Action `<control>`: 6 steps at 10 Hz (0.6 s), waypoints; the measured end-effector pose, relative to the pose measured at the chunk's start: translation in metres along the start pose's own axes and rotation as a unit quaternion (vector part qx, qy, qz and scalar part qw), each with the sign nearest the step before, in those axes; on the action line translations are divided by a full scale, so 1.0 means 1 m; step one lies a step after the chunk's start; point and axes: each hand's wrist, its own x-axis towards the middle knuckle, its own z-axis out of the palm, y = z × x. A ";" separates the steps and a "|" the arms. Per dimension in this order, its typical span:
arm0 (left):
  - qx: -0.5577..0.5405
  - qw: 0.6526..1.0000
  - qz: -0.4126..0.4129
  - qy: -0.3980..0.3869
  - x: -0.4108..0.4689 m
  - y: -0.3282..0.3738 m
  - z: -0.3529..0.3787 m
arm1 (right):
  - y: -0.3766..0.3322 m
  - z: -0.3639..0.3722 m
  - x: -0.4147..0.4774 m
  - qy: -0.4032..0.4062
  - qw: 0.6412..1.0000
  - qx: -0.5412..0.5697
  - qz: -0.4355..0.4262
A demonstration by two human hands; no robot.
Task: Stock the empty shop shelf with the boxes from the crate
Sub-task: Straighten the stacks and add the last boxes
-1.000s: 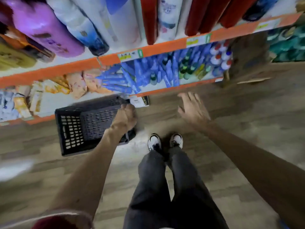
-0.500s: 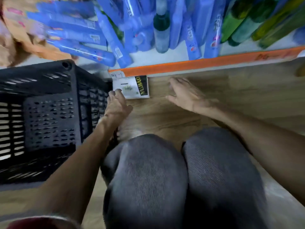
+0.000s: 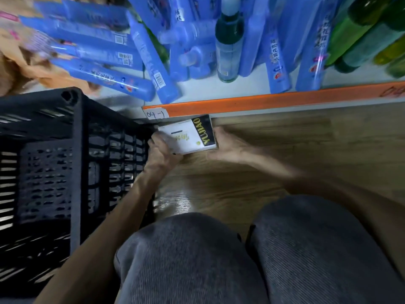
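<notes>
You're crouched low, both knees (image 3: 197, 260) in grey trousers filling the bottom of the frame. The box (image 3: 188, 134), white with a black band reading YUJIAO, sits at the centre, just under the orange edge of the shelf (image 3: 263, 102) and beside the handwritten label (image 3: 155, 114) marked 04-1. Your left hand (image 3: 163, 150) grips its left end, fingers curled over the white face. Your right hand (image 3: 230, 145) holds the right end by the black band, fingers tucked behind it, though that hand is blurred. So 2 hands, 1 box, held above the wooden floor (image 3: 285, 139). The black crate (image 3: 54, 161) stands at the left of the frame, touching your left forearm. Up top, blue cartons (image 3: 105, 53) lie tumbled on the shelf, a clear bottle (image 3: 229, 44) stands upright among them, and green bottles (image 3: 361, 36) lean at the upper right.
</notes>
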 end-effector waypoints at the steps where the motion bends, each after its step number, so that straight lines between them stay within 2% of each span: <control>1: -0.025 0.999 0.002 -0.028 0.001 0.000 0.001 | 0.004 -0.001 0.001 0.015 0.998 0.049 0.027; 2: -0.100 0.990 0.014 -0.095 -0.003 0.006 -0.004 | 0.010 -0.009 -0.003 0.023 0.994 0.100 0.030; 3: -0.182 0.968 0.026 -0.171 -0.017 0.012 -0.014 | 0.020 -0.014 -0.017 0.015 0.994 0.100 0.049; 4: -0.280 0.942 -0.044 -0.180 -0.054 0.027 -0.043 | 0.014 -0.022 -0.059 0.056 0.982 0.155 0.087; 5: -0.294 0.941 -0.072 -0.151 -0.112 0.055 -0.087 | -0.025 -0.047 -0.120 0.113 0.969 0.198 0.092; 6: -0.290 0.945 -0.057 -0.142 -0.183 0.098 -0.152 | -0.081 -0.090 -0.193 0.149 0.954 0.236 0.106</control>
